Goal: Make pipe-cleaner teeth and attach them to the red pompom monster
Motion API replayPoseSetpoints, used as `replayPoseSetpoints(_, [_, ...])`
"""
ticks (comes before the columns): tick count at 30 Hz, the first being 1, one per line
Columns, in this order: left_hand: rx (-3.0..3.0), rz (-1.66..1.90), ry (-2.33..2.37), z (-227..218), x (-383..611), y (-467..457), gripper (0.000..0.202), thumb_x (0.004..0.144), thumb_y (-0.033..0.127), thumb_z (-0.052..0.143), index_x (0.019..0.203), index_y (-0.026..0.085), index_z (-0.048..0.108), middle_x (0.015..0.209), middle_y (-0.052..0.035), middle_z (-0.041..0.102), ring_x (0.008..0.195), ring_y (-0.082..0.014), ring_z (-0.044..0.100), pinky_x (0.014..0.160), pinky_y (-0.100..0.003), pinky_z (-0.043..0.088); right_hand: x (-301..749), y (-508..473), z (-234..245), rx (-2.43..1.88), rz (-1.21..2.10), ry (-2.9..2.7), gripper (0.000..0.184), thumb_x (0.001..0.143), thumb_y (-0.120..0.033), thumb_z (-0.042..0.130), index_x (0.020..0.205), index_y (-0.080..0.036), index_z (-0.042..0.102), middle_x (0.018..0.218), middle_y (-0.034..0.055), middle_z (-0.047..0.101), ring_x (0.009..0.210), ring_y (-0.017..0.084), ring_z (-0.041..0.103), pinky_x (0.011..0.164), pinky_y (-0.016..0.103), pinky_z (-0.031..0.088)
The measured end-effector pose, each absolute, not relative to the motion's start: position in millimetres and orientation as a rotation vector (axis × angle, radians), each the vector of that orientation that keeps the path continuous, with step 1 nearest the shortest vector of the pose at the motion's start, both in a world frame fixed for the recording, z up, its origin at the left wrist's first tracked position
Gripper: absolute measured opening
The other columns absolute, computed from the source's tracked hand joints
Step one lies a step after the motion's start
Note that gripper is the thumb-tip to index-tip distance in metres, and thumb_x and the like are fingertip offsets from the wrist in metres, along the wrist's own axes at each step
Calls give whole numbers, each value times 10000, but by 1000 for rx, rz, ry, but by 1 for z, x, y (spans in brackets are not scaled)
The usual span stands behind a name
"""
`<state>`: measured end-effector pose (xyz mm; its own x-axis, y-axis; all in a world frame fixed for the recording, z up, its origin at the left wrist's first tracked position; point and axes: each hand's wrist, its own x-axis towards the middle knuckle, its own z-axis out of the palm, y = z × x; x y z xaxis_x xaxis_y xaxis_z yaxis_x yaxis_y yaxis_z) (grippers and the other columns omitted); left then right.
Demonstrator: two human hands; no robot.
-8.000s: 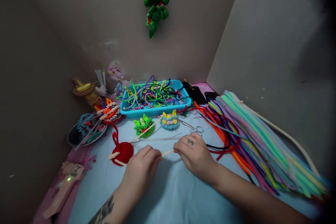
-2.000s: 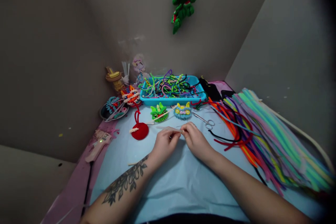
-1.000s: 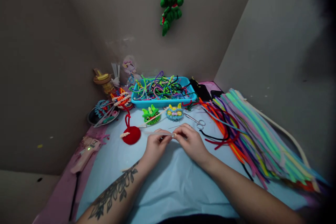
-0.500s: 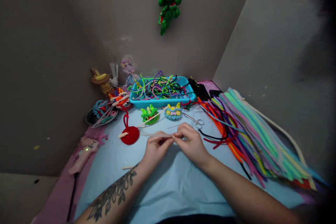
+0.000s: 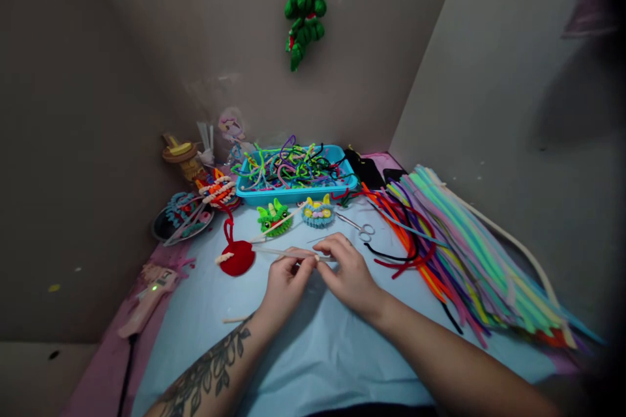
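Cream pipe cleaner sat pinched between both hands, low over the blue cloth on the desk, just in front of the red disc. Left hand had a narrow fingertip grip on it at mid-length; right hand pinched the same stem right beside, fingertips nearly touching the left's. Free end ran left toward the disc. Whether it touched the disc, can't tell.

Step, as I read it: twisting or coiling the stem end between the fingers. Looks mid-way, no finished shape showing. Next move would call for the left pinch to hold firm while the right rolls, wire end kept tucked.

Around: green critter and blue critter just behind the hands, scissors near the right hand, tray of loose stems at the back, a long fan of coloured stems to the right, glue gun on the left edge, green ornament hanging on the wall.
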<state>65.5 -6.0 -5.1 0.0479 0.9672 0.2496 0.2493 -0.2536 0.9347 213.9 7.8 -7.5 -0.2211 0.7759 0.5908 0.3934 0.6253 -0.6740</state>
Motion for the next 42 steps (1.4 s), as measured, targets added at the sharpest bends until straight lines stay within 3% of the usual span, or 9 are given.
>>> replayPoseSetpoints(3, [1604, 1253, 1261, -5, 63, -6, 156, 840, 231, 556, 814, 148, 686, 804, -66, 679, 753, -175, 624, 677, -268, 490, 217, 7, -6, -974, 520, -1846, 226, 782, -91, 563, 980, -198, 555, 855, 39, 569, 801, 187, 549, 714, 303, 462])
replayPoseSetpoints(9, [1633, 1272, 1278, -8, 60, -6, 161, 856, 217, 531, 815, 153, 673, 790, -59, 661, 708, -167, 611, 620, -259, 482, 218, 5, -1, -997, 557, -1885, 70, 828, -140, 555, 834, -208, 571, 773, 25, 592, 765, 181, 564, 695, 292, 447])
replayPoseSetpoints(17, [1881, 1319, 1258, -7, 59, -6, 142, 855, 180, 529, 812, 181, 664, 760, -39, 679, 727, -162, 613, 694, -278, 489, 218, 6, -5, -1018, 627, -1849, 38, 835, -162, 588, 828, -198, 592, 757, 15, 612, 717, 158, 593, 666, 258, 454])
replayPoseSetpoints(25, [1815, 1244, 1321, -17, 59, -5, 175, 874, 199, 506, 977, 162, 642, 922, -85, 696, 681, -155, 638, 623, -263, 517, 219, 8, -9, -1034, 587, -1932, 94, 858, -142, 542, 798, -208, 571, 755, 10, 593, 719, 163, 578, 651, 263, 432])
replayPoseSetpoints(29, [1804, 1179, 1314, -15, 59, -6, 225, 879, 215, 492, 1050, 162, 629, 1041, -114, 679, 764, -174, 654, 650, -273, 525, 219, 9, -8, -1043, 611, -1922, 92, 871, -141, 509, 861, -206, 575, 795, 21, 602, 729, 165, 576, 646, 267, 437])
replayPoseSetpoints(35, [1927, 1164, 1387, -11, 57, -4, 119, 837, 200, 554, 809, 177, 667, 769, -50, 667, 725, -174, 618, 624, -259, 484, 220, 9, -4, -1036, 623, -1879, 98, 880, -164, 511, 819, -206, 576, 753, 17, 593, 718, 164, 568, 657, 268, 437])
replayPoseSetpoints(42, [1890, 1224, 1403, -9, 52, -1, 141, 845, 183, 531, 795, 166, 661, 781, -58, 663, 721, -172, 604, 617, -260, 460, 221, 6, -1, -998, 640, -1920, 102, 880, -160, 511, 803, -200, 564, 724, 6, 558, 680, 150, 549, 633, 253, 417])
